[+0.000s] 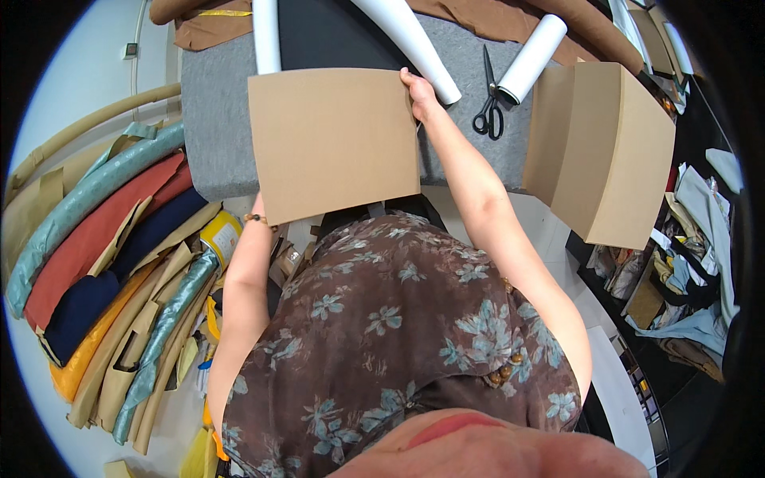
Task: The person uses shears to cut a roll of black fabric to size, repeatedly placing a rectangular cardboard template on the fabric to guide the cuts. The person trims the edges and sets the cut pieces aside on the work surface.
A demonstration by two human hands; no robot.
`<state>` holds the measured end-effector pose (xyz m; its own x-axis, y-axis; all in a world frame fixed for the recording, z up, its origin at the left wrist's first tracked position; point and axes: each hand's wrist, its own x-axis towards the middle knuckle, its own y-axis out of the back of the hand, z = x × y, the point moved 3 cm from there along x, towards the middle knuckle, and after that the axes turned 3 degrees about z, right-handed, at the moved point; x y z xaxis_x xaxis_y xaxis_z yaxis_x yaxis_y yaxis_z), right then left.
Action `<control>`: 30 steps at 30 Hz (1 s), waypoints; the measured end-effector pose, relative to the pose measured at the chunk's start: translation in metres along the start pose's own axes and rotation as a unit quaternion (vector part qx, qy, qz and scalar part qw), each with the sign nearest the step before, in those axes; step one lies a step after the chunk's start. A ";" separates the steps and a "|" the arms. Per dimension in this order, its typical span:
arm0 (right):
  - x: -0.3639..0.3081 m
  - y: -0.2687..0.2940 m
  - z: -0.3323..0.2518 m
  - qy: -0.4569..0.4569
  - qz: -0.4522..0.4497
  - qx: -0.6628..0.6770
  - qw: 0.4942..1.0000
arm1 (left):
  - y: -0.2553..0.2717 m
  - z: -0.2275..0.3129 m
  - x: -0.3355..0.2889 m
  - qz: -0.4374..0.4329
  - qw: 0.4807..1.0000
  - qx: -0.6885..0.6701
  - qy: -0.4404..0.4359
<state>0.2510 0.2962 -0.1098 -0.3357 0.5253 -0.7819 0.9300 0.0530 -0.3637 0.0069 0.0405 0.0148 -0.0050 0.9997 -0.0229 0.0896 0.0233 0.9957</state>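
Observation:
A flat brown cardboard sheet (335,143) is raised in front of me over the near edge of the grey-covered table. My right hand (420,94) is closed on its upper right corner, with the thumb showing at the edge. At the lower left corner, my left wrist (257,211) with a beaded bracelet goes behind the sheet, which hides that hand and its fingers. Beyond the sheet, a black sheet of material (339,36) lies between white rolled edges. Black-handled scissors (488,103) rest on the grey cover, to the right of my right hand.
A white roll (534,57) lies beside the scissors. Folded cardboard (610,151) overhangs the table's right edge. Brown material (510,17) runs along the far side. Rolls of coloured fabric (103,215) stand on the left; piled fabric scraps (693,247) are at the right.

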 end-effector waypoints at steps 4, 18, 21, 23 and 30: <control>-0.007 -0.007 -0.007 0.018 0.057 -0.006 0.998 | -0.022 -0.063 -0.018 -0.031 0.965 -0.143 0.218; -0.032 0.070 -0.055 0.159 0.200 -0.515 0.818 | -0.018 0.016 0.032 -0.013 0.970 -0.235 0.055; -0.065 0.100 -0.031 0.068 0.173 -0.593 0.783 | -0.030 0.041 0.035 -0.033 0.957 -0.265 0.109; -0.092 0.111 -0.020 0.038 0.088 -0.702 0.706 | -0.036 0.047 0.033 -0.022 0.953 -0.264 0.144; -0.142 0.120 -0.006 -0.083 -0.024 -0.789 0.608 | -0.098 0.038 0.029 -0.065 0.824 -0.453 0.335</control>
<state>0.4109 0.2332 -0.0393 -0.2567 0.4039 -0.8781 -0.1407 0.8832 0.4474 0.0359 0.0671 -0.0866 -0.5318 0.7560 -0.3816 -0.7332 -0.1856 0.6542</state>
